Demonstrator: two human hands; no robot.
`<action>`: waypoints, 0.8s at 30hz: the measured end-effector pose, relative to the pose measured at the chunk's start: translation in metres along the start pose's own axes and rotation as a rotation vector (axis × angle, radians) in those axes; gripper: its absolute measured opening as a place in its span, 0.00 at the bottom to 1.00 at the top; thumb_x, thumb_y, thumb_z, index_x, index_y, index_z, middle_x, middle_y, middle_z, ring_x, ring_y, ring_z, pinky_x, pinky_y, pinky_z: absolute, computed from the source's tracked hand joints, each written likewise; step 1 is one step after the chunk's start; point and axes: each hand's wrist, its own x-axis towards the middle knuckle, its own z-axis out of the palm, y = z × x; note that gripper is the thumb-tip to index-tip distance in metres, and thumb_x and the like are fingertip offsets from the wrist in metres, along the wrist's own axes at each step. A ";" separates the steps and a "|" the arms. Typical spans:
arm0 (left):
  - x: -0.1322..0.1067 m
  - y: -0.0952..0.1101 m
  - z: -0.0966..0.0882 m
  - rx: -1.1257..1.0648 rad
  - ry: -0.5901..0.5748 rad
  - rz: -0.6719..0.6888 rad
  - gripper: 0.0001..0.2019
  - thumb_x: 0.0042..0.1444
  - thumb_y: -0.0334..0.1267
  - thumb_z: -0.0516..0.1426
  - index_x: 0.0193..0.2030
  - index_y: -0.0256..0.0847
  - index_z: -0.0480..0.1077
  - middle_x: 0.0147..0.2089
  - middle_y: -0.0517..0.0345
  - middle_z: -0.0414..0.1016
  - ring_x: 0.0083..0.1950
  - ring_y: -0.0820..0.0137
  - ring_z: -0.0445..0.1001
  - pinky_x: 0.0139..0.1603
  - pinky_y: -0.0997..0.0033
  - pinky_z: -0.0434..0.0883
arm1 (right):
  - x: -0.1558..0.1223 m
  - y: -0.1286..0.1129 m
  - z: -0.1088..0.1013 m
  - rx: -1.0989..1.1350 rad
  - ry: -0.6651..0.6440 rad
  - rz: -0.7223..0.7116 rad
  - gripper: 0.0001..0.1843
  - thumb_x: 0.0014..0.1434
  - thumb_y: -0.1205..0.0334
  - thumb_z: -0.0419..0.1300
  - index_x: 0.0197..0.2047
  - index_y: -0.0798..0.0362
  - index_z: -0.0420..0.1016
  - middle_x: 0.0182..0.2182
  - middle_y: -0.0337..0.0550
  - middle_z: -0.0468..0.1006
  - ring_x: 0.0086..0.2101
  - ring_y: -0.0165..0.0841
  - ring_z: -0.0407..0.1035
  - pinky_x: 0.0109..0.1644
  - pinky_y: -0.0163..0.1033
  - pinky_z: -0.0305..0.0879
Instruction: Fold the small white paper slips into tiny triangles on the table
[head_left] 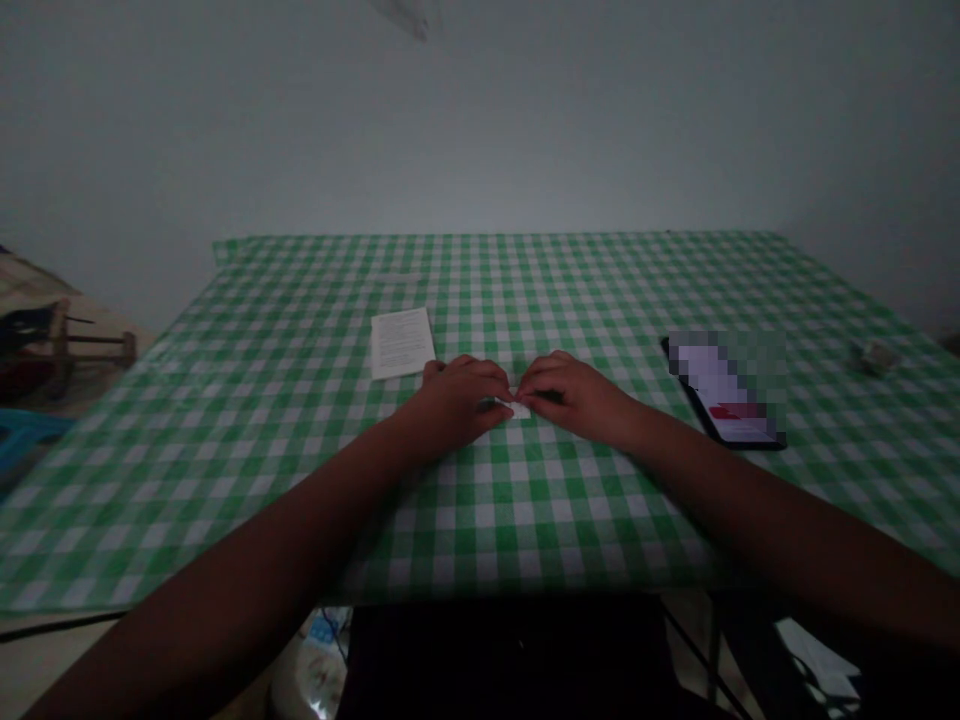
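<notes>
My left hand [457, 398] and my right hand [571, 392] meet at the middle of a table covered with a green and white checked cloth [300, 450]. Both have their fingers curled and pinched on a small white folded piece of paper [516, 407] that lies on the cloth between them. Most of the paper is hidden under the fingers. A white printed sheet [402, 342] lies flat just beyond my left hand.
A phone [724, 390] with a lit screen lies face up to the right of my right hand. A small crumpled object [874, 356] sits near the right edge. A wall stands behind the table; wooden furniture [67, 350] is at far left.
</notes>
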 end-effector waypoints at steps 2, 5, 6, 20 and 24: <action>0.002 -0.001 0.003 0.004 0.011 -0.003 0.08 0.62 0.43 0.59 0.46 0.50 0.78 0.55 0.60 0.78 0.59 0.60 0.69 0.55 0.54 0.55 | 0.001 0.003 0.002 0.019 0.015 -0.024 0.07 0.66 0.63 0.59 0.41 0.49 0.79 0.39 0.43 0.81 0.44 0.36 0.73 0.52 0.47 0.66; 0.003 -0.004 0.006 0.011 0.027 0.002 0.07 0.62 0.42 0.60 0.45 0.50 0.77 0.55 0.60 0.78 0.59 0.60 0.69 0.54 0.55 0.55 | 0.001 0.005 0.002 0.096 0.053 0.045 0.12 0.65 0.66 0.59 0.50 0.47 0.78 0.40 0.42 0.81 0.42 0.35 0.74 0.50 0.45 0.69; 0.003 -0.004 0.007 0.014 0.031 0.004 0.07 0.62 0.42 0.60 0.45 0.50 0.77 0.55 0.61 0.78 0.59 0.61 0.69 0.53 0.55 0.55 | 0.001 0.005 0.003 0.118 0.064 0.074 0.16 0.64 0.67 0.59 0.54 0.46 0.76 0.40 0.41 0.81 0.41 0.34 0.74 0.49 0.44 0.69; 0.001 -0.003 0.006 0.013 0.025 -0.019 0.07 0.62 0.42 0.61 0.46 0.52 0.77 0.57 0.62 0.77 0.59 0.61 0.68 0.54 0.55 0.54 | -0.002 0.004 -0.004 0.010 -0.073 -0.007 0.17 0.61 0.64 0.63 0.53 0.48 0.73 0.47 0.45 0.79 0.49 0.40 0.70 0.58 0.50 0.62; 0.000 -0.001 0.004 0.038 0.024 -0.001 0.08 0.62 0.42 0.60 0.47 0.52 0.76 0.57 0.63 0.77 0.60 0.61 0.68 0.55 0.54 0.54 | -0.003 -0.001 -0.009 0.000 -0.121 0.022 0.22 0.56 0.61 0.68 0.54 0.47 0.71 0.49 0.45 0.77 0.50 0.41 0.69 0.59 0.51 0.61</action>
